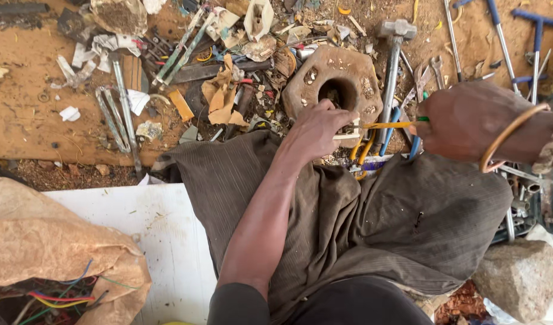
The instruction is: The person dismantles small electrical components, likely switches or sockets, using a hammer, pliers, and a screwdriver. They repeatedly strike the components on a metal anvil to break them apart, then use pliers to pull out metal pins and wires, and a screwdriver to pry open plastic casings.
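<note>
A yellow wire (pixel 389 125) was seen stretched taut between the two hands, just in front of a worn, lumpy metal block (pixel 333 84) with a round hole in its middle. The left hand (pixel 317 129) was laid at the near edge of that block, its fingers curled shut on the left end of the wire, where a small pale piece (pixel 347 137) was also pressed under the fingertips. The right hand (pixel 469 117) was closed into a fist, and the other end of the wire, together with a short green stub, was gripped in it; a thin copper-coloured ring (pixel 509 135) was worn loose around its wrist. Yellow and blue strands (pixel 372 144) were hung below the taut wire, over the dark trousers (pixel 348 222). A hammer (pixel 394 66) was laid just right of the block, with spanners (pixel 436 69) and blue-handled tools (pixel 529 36) further right on the sandy ground. A stone (pixel 520 274) was set at the lower right, and a brown sack (pixel 60 259) with coloured wires spilling from it at the lower left, beside a white board (pixel 162 241)
</note>
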The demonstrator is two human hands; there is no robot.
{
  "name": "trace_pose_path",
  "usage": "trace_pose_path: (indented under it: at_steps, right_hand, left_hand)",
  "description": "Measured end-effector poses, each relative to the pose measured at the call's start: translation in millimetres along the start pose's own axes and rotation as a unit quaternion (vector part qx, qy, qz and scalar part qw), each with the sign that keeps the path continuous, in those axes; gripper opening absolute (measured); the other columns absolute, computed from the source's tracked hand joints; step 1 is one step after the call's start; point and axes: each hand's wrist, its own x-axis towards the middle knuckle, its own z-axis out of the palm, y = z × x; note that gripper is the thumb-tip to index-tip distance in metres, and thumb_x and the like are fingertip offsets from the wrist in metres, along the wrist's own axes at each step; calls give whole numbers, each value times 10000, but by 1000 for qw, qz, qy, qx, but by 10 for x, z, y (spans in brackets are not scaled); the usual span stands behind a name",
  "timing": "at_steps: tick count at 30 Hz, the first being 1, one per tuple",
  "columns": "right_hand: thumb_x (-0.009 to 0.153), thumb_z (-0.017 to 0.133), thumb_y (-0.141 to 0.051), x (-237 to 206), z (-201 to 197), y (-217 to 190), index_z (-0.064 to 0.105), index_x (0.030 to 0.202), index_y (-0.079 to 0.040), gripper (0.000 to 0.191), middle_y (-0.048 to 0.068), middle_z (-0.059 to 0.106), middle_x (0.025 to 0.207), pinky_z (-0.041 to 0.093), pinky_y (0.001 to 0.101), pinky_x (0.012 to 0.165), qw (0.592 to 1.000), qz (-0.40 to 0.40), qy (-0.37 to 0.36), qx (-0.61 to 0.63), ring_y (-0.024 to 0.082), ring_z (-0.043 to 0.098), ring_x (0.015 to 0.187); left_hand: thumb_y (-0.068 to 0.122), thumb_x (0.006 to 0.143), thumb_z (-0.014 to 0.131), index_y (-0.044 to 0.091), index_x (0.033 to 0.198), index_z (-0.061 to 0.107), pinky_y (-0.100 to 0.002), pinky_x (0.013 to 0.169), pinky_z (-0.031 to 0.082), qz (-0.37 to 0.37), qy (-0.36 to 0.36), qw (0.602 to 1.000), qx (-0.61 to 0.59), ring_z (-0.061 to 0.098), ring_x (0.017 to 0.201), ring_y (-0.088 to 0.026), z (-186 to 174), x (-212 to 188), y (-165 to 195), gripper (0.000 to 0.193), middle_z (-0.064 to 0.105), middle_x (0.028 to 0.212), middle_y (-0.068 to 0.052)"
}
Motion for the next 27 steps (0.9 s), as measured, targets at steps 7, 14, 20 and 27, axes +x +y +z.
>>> trace_pose_path:
  at_steps: [7,14,20,27]
  right_hand:
    - [952,665,-279,-77,218,131,665,1125,-6,323,131,645,1001,602,332,611,862,-305,333,-231,165,678,652]
    - [1038,530,-367,-231,405,218,612,1138,-56,336,70,642,879,594,307,540,929,-161,334,-9,164,651,610]
    - [998,568,-256,-193,588,228,605,1088,-66,214,80,613,852,532,296,497,902,-224,368,28,181,594,652]
    - [1047,451,-68,-303,593,208,633,1085,-41,188,117,565,914,503,312,464,843,-292,443,93,194,517,661]
  left_hand:
    - [101,766,781,250,1414,595,-382,976,462,-45,-61,997,-4,572,1080,-167,-102,0,78,690,706,1216,17]
    - [262,768,839,337,1329,666,-388,1122,389,-19,11,999,-28,545,1211,-144,-88,-80,152,592,667,1333,112]
    - [187,753,837,297,1302,700,-382,1141,385,23,46,998,-30,554,1227,-154,-66,-89,119,576,669,1364,134]
    - [217,729,881,230,1271,704,-420,1129,354,19,36,998,-42,536,1240,-191,-115,-122,135,570,669,1342,91]
